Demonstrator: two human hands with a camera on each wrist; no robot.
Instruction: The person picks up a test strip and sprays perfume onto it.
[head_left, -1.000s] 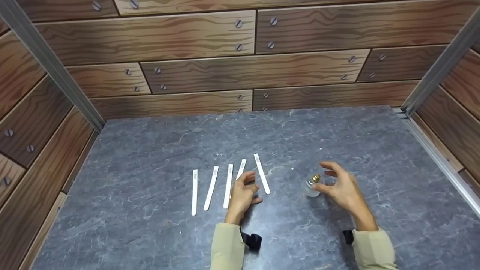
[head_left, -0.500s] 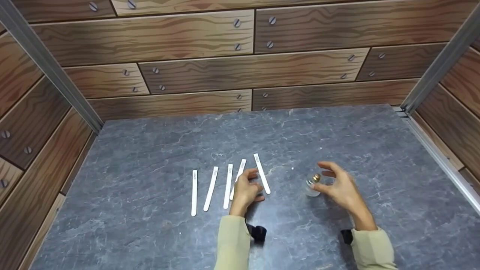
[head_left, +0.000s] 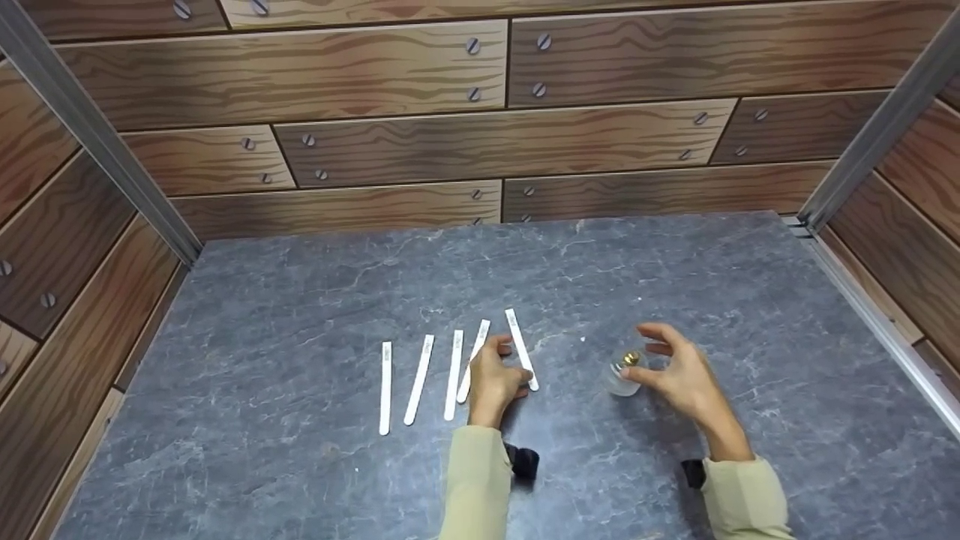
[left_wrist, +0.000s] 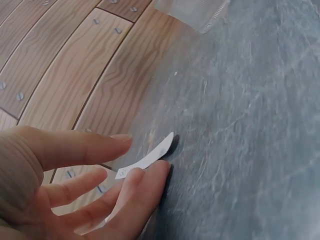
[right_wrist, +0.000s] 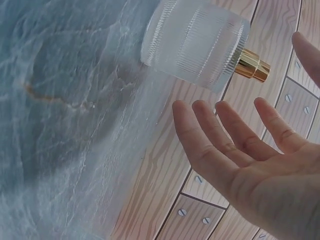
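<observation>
My left hand (head_left: 495, 384) hovers low over the row of white paper strips, beside the rightmost strip (head_left: 517, 337). In the left wrist view, its thumb and fingers (left_wrist: 142, 205) stand apart, and a curved white strip (left_wrist: 150, 159) lies just beyond the fingertips. Part of another strip (head_left: 480, 341) is hidden behind this hand. Over on the right, my right hand (head_left: 682, 375) is spread around the near side of a ribbed glass perfume bottle (right_wrist: 197, 45) with a gold spray top (right_wrist: 254, 65). Its fingers are loosely bent and show a gap to the bottle in the right wrist view.
To the left lie more white strips (head_left: 385, 390), spaced apart and roughly parallel, with small print at their far ends. The grey marbled table (head_left: 300, 300) is bounded by wood-patterned walls (head_left: 390, 150) and metal posts (head_left: 120, 150).
My left hand has shifted rightwards and slightly forward, from the middle strips to the rightmost one. The right hand stays nearly in place by the perfume bottle.
</observation>
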